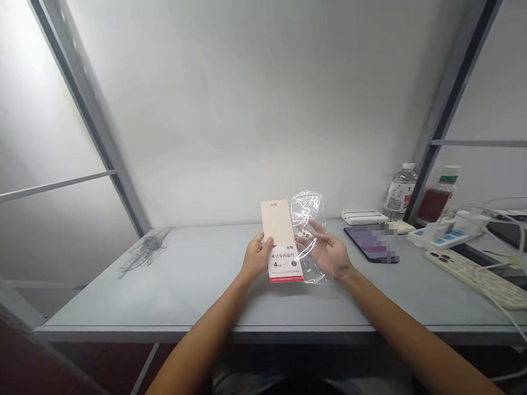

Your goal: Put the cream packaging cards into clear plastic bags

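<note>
Left hand (255,259) holds card (281,238), right hand (326,254) wrapper (308,209) (grey table (161,289))

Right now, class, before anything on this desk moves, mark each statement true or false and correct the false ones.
1. The left hand holds the printed card. True.
2. The right hand holds a pair of scissors. False: it holds a clear plastic sleeve.
3. The phone lies flat on the table, to the right of both hands. True.
4. The water bottle lies on its side. False: it stands upright by the wall.
5. The power strip sits at the table's left end. False: it is at the right end.
</note>
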A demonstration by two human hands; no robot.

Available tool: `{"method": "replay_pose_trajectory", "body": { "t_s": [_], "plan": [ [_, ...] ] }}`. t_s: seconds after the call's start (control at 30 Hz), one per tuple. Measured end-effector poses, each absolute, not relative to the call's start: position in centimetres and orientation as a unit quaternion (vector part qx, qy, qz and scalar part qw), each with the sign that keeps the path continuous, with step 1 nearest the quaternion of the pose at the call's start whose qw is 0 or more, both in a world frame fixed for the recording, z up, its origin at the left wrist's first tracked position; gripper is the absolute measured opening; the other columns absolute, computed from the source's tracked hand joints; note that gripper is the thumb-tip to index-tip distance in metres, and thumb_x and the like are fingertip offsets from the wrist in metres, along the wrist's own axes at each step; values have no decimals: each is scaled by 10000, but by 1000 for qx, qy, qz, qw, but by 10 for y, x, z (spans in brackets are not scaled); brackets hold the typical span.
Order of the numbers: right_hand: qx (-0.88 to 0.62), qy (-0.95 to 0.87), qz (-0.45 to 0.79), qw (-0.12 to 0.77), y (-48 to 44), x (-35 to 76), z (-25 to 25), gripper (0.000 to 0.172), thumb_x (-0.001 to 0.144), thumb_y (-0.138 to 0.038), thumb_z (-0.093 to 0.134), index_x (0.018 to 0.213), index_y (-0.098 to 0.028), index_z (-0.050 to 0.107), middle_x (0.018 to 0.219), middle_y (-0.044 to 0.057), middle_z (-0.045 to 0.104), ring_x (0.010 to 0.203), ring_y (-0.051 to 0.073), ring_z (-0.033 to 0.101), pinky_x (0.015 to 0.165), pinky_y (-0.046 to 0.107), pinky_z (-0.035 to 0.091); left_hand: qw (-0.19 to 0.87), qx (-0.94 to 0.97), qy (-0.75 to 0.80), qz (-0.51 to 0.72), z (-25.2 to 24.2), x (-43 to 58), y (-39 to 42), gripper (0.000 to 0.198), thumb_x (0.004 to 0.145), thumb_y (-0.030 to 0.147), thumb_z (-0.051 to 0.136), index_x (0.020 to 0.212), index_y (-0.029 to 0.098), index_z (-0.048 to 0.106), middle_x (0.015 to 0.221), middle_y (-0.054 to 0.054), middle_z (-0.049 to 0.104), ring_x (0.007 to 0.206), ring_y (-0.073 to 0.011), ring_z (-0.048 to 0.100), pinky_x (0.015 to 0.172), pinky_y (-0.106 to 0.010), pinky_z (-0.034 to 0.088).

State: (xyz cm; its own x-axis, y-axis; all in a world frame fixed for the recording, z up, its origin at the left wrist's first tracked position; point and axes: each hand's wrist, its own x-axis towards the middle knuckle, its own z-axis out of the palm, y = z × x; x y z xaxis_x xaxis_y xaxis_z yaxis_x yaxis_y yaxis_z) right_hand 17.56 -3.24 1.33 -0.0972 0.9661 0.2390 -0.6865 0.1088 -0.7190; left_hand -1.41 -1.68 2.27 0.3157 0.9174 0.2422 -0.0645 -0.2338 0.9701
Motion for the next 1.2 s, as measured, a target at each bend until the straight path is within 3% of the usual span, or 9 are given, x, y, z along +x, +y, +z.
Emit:
{"method": "replay_pose_trajectory", "body": {
  "t_s": [0.63, 0.77, 0.87, 0.97, 1.2],
  "plan": [
    [-211, -390, 621, 646, -36, 175, 14, 446, 713, -211, 459, 1138, -312, 547, 1156, 3, 581, 941, 207, 588, 911, 449, 415, 514, 625, 352, 471, 20, -14, -16, 452, 781, 423, 484, 1129, 136, 517, 588, -19, 621, 451, -126, 552, 368, -189, 363],
    [-213, -404, 617, 641, -36, 173, 15, 457, 714, -235, 455, 1157, -314, 533, 1172, 13, 577, 928, 214, 591, 882, 469, 422, 478, 628, 358, 499, 18, -15, -16, 641, 778, 345, 506, 1349, 164, 278, 537, 37, 570, 420, -90, 500, 401, -184, 386],
    [-215, -413, 631, 621, -38, 172, 17, 472, 719, -246, 448, 1184, -291, 513, 1159, 36, 590, 897, 214, 602, 883, 472, 409, 450, 638, 351, 517, 19, -17, -17, 778, 761, 299, 542, 1403, 214, 112, 670, 17, 622, 516, -89, 550, 504, -202, 456],
    [-221, -408, 641, 612, -39, 172, 18, 483, 718, -241, 449, 1197, -282, 502, 1144, 42, 600, 889, 212, 607, 883, 453, 407, 457, 645, 342, 508, 21, -18, -18, 823, 744, 310, 573, 1408, 221, 96, 787, -28, 652, 611, -121, 597, 566, -238, 492],
    [-222, -402, 632, 625, -38, 172, 16, 467, 702, -244, 459, 1162, -297, 520, 1139, 29, 599, 872, 205, 604, 848, 450, 429, 507, 625, 313, 504, 21, -16, -19, 929, 714, 330, 628, 1410, 154, 38, 776, -50, 662, 646, -155, 620, 594, -275, 509]
  ]
}}
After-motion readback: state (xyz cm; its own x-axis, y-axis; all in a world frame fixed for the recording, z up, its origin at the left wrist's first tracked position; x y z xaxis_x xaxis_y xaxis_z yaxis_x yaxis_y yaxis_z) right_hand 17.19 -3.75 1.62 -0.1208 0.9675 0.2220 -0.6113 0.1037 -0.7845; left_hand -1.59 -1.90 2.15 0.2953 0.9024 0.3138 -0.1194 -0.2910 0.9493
